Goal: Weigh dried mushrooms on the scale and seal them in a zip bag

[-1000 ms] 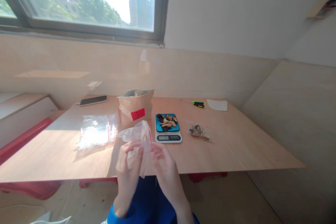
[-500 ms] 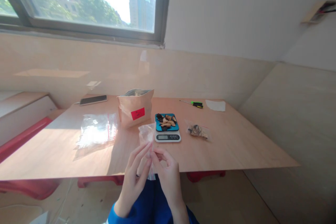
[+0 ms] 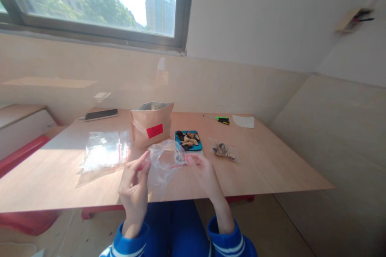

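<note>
Both hands hold a small clear zip bag (image 3: 164, 160) with a red seal line, stretched wide between them above the table's front edge. My left hand (image 3: 134, 186) pinches its left rim and my right hand (image 3: 203, 172) pinches the right rim. Just behind the bag stands a small scale with a blue top (image 3: 189, 143) carrying a heap of dark and tan pieces; its display is hidden by my right hand and the bag. A brown paper pouch (image 3: 151, 124) with a red label stands open to the left of the scale.
A stack of clear zip bags (image 3: 104, 153) lies left on the wooden table (image 3: 271, 168). A filled small bag (image 3: 224, 151) lies right of the scale. A phone (image 3: 101, 115), a green screwdriver (image 3: 221, 119) and a white paper (image 3: 243, 121) lie at the back.
My hands have moved apart and up, pulling the zip bag from a narrow pinched shape into a wide mouth. The view has shifted slightly right and down.
</note>
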Action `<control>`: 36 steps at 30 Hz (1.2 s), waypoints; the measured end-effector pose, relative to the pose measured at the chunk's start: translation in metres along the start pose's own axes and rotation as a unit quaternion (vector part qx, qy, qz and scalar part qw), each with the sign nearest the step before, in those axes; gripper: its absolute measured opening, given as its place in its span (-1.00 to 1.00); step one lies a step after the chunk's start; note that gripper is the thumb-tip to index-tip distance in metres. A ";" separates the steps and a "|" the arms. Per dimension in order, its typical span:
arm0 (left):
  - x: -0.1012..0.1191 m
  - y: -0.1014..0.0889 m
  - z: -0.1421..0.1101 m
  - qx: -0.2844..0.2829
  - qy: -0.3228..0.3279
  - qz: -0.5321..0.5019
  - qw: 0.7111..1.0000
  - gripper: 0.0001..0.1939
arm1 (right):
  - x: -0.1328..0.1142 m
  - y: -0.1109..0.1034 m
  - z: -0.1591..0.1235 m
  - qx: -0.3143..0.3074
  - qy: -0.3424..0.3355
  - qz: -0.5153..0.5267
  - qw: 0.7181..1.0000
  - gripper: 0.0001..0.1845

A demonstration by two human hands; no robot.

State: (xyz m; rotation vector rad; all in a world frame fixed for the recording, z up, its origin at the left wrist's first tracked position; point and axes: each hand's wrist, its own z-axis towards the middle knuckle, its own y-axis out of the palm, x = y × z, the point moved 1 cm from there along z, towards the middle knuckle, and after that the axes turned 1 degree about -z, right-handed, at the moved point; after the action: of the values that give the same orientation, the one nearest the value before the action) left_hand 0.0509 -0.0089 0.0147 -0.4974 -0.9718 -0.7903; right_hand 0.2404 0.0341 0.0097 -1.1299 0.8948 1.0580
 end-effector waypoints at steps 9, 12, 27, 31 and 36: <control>-0.002 0.006 0.006 -0.023 -0.006 0.037 0.999 -0.71 | 0.052 -0.012 0.092 -0.146 -0.120 -0.371 0.909 -0.36; -0.007 0.004 0.002 -0.028 -0.023 0.037 0.999 -0.71 | 0.070 -0.008 0.103 -0.157 -0.137 -0.384 0.899 -0.40; -0.015 0.010 -0.005 -0.039 -0.045 0.011 0.998 -0.74 | 0.058 -0.017 0.116 -0.146 -0.166 -0.291 0.931 -0.61; -0.016 0.012 -0.004 -0.042 -0.056 0.012 0.997 -0.72 | 0.054 -0.022 0.116 -0.131 -0.157 -0.252 0.946 -0.62; -0.016 0.016 -0.003 -0.042 -0.067 0.010 0.997 -0.72 | 0.062 -0.028 0.116 -0.102 -0.132 -0.186 0.968 -0.65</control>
State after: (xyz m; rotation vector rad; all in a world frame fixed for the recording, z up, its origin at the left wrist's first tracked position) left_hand 0.0602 0.0045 -0.0010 -0.6383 -1.0581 -0.7912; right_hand 0.2875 0.1565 -0.0172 -1.2335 0.3494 0.9715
